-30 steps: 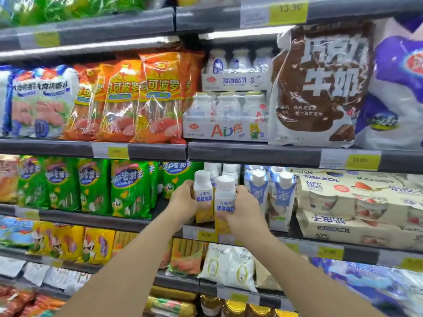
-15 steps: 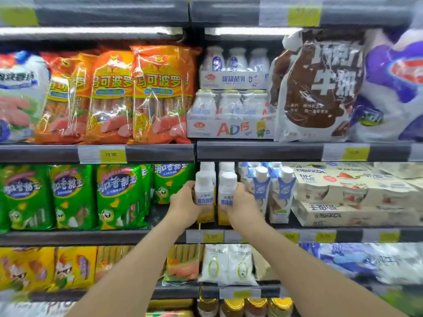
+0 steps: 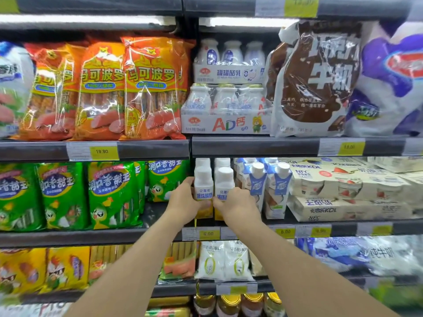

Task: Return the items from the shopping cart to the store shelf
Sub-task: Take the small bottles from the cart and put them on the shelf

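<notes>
Two bare hands reach to the middle shelf (image 3: 146, 236), each with one small yogurt bottle in its grip. The left hand (image 3: 183, 203) curls its fingers around the left bottle (image 3: 203, 184); the right hand (image 3: 238, 205) wraps the right bottle (image 3: 224, 183) the same way. Both bottles are smooth white plastic, cylindrical with rounded shoulders and wide white caps, wearing a glossy label with blue print above a yellow band. They stand upright and side by side at the front edge of the shelf, just in front of two more bottles of the same kind. Just to the right stand two blue-and-white cartons (image 3: 265, 191), angular with round white caps. To the left, three green crinkly plastic sausage bags (image 3: 68, 195) stand in a row. On the shelf above are three shiny orange sausage bags (image 3: 103, 90) and two stacked shrink-wrapped trays of white bottles (image 3: 226, 106)
</notes>
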Demonstrator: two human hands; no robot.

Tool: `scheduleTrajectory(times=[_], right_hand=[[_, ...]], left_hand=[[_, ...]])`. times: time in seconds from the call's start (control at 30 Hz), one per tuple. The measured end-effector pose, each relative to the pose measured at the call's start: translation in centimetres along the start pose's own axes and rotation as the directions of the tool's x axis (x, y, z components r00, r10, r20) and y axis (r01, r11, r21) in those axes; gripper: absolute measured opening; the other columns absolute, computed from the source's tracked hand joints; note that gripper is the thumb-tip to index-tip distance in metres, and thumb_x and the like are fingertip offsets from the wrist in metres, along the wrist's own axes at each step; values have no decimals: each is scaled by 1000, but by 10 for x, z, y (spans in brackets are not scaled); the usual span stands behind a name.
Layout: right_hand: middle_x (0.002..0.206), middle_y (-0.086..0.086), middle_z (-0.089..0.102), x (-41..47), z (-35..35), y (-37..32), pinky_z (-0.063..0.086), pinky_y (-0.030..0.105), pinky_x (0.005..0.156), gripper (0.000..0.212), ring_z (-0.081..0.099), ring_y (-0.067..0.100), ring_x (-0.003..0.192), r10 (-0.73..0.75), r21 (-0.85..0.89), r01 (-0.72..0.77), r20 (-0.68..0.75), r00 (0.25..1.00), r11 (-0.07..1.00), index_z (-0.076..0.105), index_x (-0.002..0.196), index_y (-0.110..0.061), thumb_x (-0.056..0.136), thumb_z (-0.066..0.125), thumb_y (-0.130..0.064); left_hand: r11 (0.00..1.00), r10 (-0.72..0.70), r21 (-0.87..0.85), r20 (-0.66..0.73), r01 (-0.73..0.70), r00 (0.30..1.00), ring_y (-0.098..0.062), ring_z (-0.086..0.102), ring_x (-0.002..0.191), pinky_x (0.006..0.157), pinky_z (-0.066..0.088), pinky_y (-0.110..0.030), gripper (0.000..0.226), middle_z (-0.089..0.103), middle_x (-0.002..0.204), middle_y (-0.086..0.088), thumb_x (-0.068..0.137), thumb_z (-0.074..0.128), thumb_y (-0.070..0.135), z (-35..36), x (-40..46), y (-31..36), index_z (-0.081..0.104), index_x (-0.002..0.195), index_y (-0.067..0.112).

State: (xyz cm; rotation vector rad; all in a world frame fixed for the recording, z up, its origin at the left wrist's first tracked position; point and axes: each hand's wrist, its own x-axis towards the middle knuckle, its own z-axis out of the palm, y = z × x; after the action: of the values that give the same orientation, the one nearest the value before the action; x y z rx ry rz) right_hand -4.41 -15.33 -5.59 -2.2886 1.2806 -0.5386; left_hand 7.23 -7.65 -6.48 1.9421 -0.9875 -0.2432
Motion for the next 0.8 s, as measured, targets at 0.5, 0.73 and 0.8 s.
scheduleTrajectory(times=[0.5,0.73,0.8], right_hand=[[98,6,62,11,8,-2,54,37,70,44,59,25,88,75,54,-75,-10,997,996,55,112,-11,86,62,-45],[111,13,62,3,5,0,44,34,66,49,59,28,96,39,-36,-40,-9,999,999,48,120,-4,95,53,-46],[114,14,64,-1,6,1,46,34,67,52,64,31,102,36,-31,-36,-2,999,999,47,122,-3,96,51,-48]], left_hand=[[997,43,63,15,-44,999,-17,63,99,83,53,-32,67,68,110,0,72,86,19,-3,7,-3,52,130,18],[995,46,83,11,-47,999,-18,64,100,86,55,-37,66,69,111,-1,73,86,19,-5,6,-3,52,129,18],[995,42,88,10,-43,999,-19,64,101,87,55,-39,66,69,112,-2,73,85,19,-5,5,-2,52,130,18]])
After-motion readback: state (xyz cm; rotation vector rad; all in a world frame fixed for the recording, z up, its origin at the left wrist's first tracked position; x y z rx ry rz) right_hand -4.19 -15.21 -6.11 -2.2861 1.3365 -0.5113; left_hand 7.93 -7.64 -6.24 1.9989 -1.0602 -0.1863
